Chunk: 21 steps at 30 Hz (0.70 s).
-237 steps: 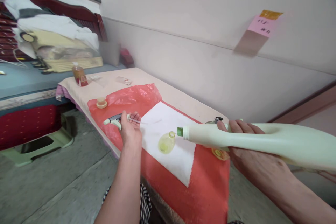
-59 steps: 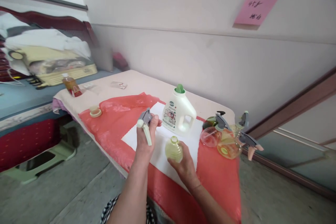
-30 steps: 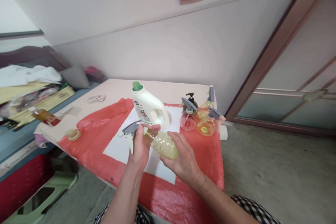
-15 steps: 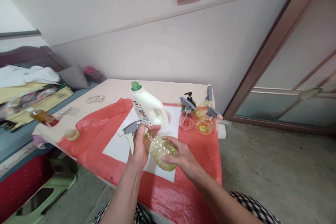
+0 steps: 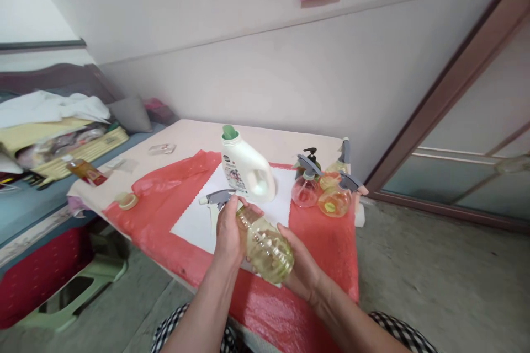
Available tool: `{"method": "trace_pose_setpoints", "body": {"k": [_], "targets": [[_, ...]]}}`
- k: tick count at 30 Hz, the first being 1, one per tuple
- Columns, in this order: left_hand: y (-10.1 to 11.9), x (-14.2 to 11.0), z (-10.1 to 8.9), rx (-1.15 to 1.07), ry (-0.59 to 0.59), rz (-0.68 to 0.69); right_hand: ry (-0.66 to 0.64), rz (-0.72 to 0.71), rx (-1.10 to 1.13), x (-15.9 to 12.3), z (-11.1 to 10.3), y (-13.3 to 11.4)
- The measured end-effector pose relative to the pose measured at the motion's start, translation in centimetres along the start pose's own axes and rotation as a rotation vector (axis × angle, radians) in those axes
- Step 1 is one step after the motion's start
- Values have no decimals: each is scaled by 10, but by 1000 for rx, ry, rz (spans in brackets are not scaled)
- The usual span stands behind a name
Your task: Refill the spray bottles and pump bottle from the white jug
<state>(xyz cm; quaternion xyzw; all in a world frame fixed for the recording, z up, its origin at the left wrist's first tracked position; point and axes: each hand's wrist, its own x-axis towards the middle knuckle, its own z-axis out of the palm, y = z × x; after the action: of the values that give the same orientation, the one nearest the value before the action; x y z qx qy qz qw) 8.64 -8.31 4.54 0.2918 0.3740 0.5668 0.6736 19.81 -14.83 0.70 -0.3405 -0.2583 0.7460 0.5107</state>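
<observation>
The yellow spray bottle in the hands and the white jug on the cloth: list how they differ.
1. The yellow spray bottle is see-through and ribbed; the white jug is opaque and smooth, with a printed label.
2. The spray bottle is tilted in the air, held by the left hand at its neck and the right hand under its body; the jug stands upright, untouched.
3. The spray bottle has a grey trigger head; the jug has a green cap and a built-in handle.
Both look plastic.

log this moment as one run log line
left hand: grips spray head | right hand: cradles yellow spray bottle | bottle tilted, above red sheet
</observation>
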Motion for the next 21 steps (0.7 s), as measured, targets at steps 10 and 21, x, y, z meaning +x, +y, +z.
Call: {"method": "trace_pose_setpoints", "body": {"k": [10,21], "targets": [[10,14,-11,-7,292,174,243,-532,-613,4,-5,17],[9,13,-10,38,318,134,114,45,-37,12,-6,12]]}}
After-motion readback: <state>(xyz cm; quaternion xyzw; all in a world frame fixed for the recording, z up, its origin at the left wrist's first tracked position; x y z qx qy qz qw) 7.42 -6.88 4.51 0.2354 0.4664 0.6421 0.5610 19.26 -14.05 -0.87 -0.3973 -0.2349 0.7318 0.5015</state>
